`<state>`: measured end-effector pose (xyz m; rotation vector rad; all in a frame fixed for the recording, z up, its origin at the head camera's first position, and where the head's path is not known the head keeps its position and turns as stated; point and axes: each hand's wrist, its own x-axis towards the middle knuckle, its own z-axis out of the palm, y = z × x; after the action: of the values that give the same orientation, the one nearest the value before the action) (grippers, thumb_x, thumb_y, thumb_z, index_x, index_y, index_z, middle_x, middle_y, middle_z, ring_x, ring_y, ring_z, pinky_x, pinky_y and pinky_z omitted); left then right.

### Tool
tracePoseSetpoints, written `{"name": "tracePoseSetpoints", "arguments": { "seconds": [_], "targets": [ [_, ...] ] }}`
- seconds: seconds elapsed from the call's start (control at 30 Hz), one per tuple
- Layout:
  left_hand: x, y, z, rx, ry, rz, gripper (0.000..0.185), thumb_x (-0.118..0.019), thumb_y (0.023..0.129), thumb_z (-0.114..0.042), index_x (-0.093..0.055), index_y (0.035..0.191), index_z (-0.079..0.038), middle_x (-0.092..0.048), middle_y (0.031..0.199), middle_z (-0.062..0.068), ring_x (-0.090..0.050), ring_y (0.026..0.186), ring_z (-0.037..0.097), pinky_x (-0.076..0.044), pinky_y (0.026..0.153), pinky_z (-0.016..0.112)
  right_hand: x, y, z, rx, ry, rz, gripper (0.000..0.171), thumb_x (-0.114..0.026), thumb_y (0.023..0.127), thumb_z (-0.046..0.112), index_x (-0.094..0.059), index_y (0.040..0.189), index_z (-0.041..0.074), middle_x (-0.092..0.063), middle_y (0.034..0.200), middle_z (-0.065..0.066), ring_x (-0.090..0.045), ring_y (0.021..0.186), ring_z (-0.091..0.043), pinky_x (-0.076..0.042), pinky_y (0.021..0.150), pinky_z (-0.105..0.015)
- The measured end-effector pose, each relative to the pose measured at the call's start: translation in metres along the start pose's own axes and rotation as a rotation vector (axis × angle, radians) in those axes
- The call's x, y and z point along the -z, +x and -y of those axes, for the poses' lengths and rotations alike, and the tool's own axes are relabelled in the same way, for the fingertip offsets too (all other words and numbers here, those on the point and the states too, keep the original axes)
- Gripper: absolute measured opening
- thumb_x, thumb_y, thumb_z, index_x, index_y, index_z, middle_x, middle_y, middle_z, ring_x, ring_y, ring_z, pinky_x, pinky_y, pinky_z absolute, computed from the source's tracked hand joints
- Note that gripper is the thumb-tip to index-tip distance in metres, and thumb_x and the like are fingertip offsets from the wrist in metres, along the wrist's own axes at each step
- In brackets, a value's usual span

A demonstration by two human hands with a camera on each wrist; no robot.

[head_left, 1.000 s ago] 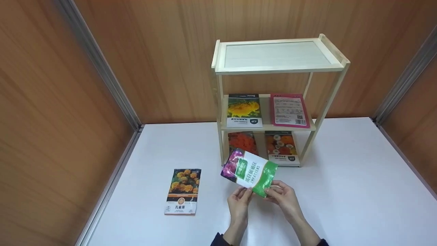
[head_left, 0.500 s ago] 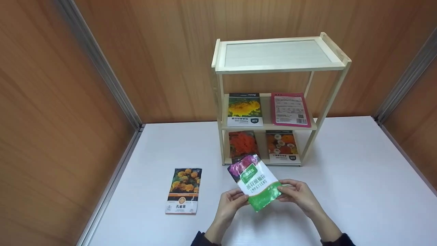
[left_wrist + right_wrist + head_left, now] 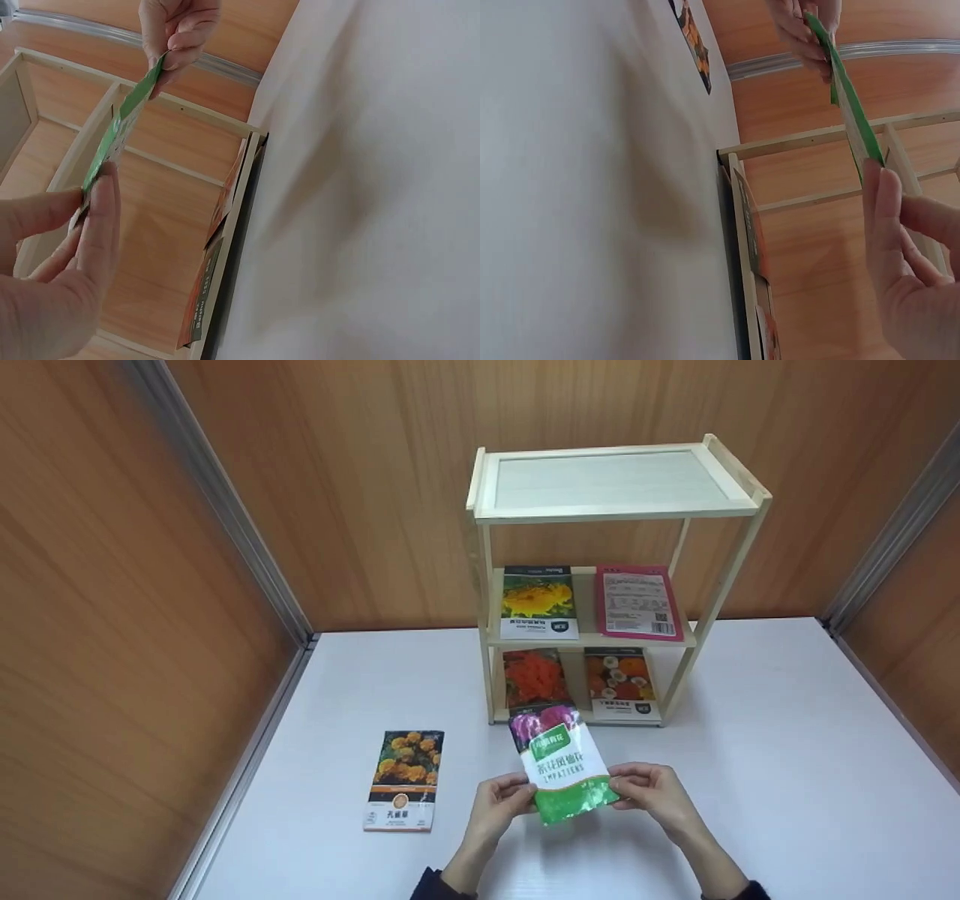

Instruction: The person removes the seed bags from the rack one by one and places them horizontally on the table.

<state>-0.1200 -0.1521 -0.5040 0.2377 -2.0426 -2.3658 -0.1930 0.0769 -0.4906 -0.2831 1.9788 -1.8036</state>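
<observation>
Grip status: your left hand [image 3: 499, 808] pinches the lower left edge of the green-and-white packet [image 3: 564, 765] between thumb and fingers. Your right hand [image 3: 654, 793] pinches the lower right edge in the same way. Each grip is closed to the thickness of the packet. The packet is raised above the table [image 3: 337, 697], in front of the rack [image 3: 607, 484], printed front up and slightly tilted.

Progress, judged from the layout: the work appears well advanced. Four packets lie on the rack. The middle shelf carries the yellow-flower packet [image 3: 538, 601] on the left and the pink packet [image 3: 641, 604] on the right; the lower shelf carries the red-flower packet [image 3: 534, 676] and the orange-and-white-flower packet [image 3: 621, 682]. Two packets remain off the rack: the one in your hands, and the marigold packet [image 3: 403, 781] flat on the table to your left.

Visibility limits: the held packet covers the lower end of the red-flower packet in the head view. Both wrist views show the held packet nearly edge-on. The middle shelf hides the back of the lower one. Fine print is too small to read.
</observation>
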Motion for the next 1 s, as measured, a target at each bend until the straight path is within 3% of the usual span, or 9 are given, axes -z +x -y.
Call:
{"name": "tracePoseSetpoints", "arguments": {
  "seconds": [0.2,0.37,0.57,0.77,1.0],
  "targets": [
    [-0.013,0.001,0.009,-0.085,0.144,-0.209,0.028,-0.059,0.082,-0.002,-0.054,0.104,0.015,-0.060,0.085,0.011,-0.061,0.069,0.020,-0.052,0.059,0.028,-0.023,0.001,-0.008,-0.013,0.025,-0.208,0.026,-0.062,0.080,0.003,-0.056,0.101,-0.011,-0.064,0.081,-0.014,-0.063,0.071,-0.023,-0.052,0.063,-0.030],
    [-0.016,0.002,0.017,-0.093,0.248,-0.344,0.027,-0.062,0.079,-0.002,-0.057,0.102,0.011,-0.058,0.083,0.007,-0.061,0.066,0.015,-0.050,0.057,0.022,-0.039,0.003,-0.020,-0.008,0.040,-0.276,0.025,-0.061,0.080,0.001,-0.056,0.101,-0.010,-0.064,0.082,-0.014,-0.063,0.070,-0.022,-0.052,0.063,-0.030],
    [-0.007,0.001,0.022,-0.067,0.426,-0.422,0.027,-0.065,0.075,-0.002,-0.060,0.099,0.009,-0.057,0.076,0.003,-0.056,0.063,0.010,-0.047,0.053,0.020,-0.053,0.005,-0.029,-0.001,0.019,-0.263,0.026,-0.062,0.079,0.002,-0.056,0.102,-0.011,-0.064,0.080,-0.013,-0.063,0.069,-0.021,-0.052,0.063,-0.029],
    [0.011,0.002,0.023,-0.038,0.592,-0.416,0.025,-0.066,0.074,-0.001,-0.062,0.097,0.009,-0.057,0.071,0.002,-0.052,0.061,0.009,-0.044,0.051,0.020,-0.067,0.014,-0.035,0.023,-0.039,-0.218,0.024,-0.064,0.077,0.002,-0.058,0.096,-0.011,-0.064,0.077,-0.012,-0.063,0.066,-0.020,-0.052,0.060,-0.028],
    [0.032,0.001,0.023,-0.115,0.808,-0.488,0.016,-0.069,0.068,0.003,-0.066,0.084,0.007,-0.053,0.060,0.001,-0.045,0.055,0.010,-0.038,0.049,0.024,-0.090,0.029,-0.040,0.054,-0.132,-0.130,0.021,-0.066,0.074,0.001,-0.060,0.090,-0.010,-0.064,0.071,-0.010,-0.061,0.058,-0.016,-0.052,0.055,-0.028]
  ]
}}
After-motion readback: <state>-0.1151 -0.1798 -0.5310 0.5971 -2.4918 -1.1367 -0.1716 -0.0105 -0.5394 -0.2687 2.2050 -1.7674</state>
